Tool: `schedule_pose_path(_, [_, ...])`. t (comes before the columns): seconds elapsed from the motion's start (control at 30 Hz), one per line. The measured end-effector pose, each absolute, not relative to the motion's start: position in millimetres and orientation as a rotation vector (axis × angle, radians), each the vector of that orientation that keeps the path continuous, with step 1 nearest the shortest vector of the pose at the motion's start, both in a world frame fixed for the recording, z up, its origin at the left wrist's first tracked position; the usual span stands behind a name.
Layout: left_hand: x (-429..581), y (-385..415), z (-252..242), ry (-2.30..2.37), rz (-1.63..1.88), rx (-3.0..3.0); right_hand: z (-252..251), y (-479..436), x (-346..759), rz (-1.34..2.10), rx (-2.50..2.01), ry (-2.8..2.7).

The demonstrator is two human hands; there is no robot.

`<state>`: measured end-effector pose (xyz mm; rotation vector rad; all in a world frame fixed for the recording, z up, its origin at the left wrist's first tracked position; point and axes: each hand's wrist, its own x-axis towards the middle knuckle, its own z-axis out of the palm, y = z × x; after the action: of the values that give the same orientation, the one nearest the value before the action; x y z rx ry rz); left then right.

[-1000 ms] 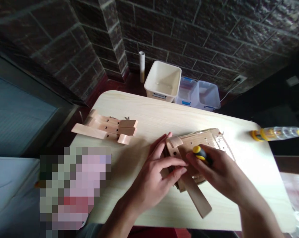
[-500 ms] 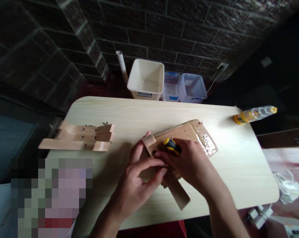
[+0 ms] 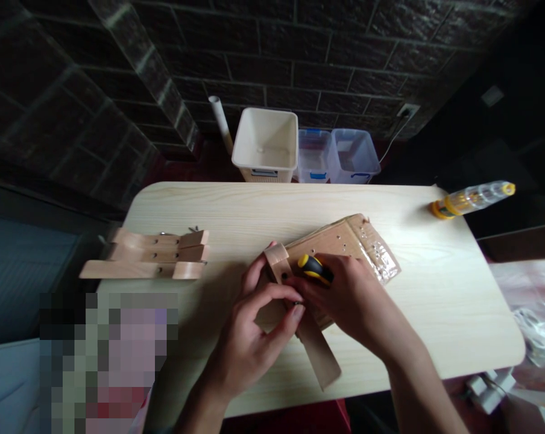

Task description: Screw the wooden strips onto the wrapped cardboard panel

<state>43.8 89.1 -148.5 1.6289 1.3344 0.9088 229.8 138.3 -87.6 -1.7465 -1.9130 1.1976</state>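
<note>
On the pale wooden table [image 3: 236, 211] lies a stack of flat wooden boards [image 3: 340, 238] with a bag of small hardware on its right end. A long wooden strip [image 3: 315, 352] with a curved end and holes lies across the stack. My left hand [image 3: 249, 331] pinches something small and dark against this strip with thumb and forefinger. My right hand [image 3: 349, 295] is closed round a yellow-and-black screwdriver [image 3: 313, 267], whose tip points down at the strip where the two hands meet.
A bundle of similar wooden strips [image 3: 155, 253] lies at the table's left end. A plastic bottle with a yellow cap [image 3: 474, 199] lies at the far right. Behind the table stand a cream bin [image 3: 266, 144], two clear boxes [image 3: 349, 157] and a brick wall.
The view has swung left and settled. Both hands have drawn together over the strip, my left fingers curling from flat on the wood into a pinch beside the screwdriver tip.
</note>
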Motion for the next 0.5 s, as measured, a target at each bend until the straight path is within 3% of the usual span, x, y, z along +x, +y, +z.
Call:
schedule_pose_path(0.33, [42, 90, -142, 1.329, 0.894, 1.612, -88, 139, 249, 1.635, -1.476, -1.787])
schedule_pose_path(0.5, [41, 90, -140, 1.34, 0.9, 1.595, -92, 137, 248, 1.657, -1.477, -1.755])
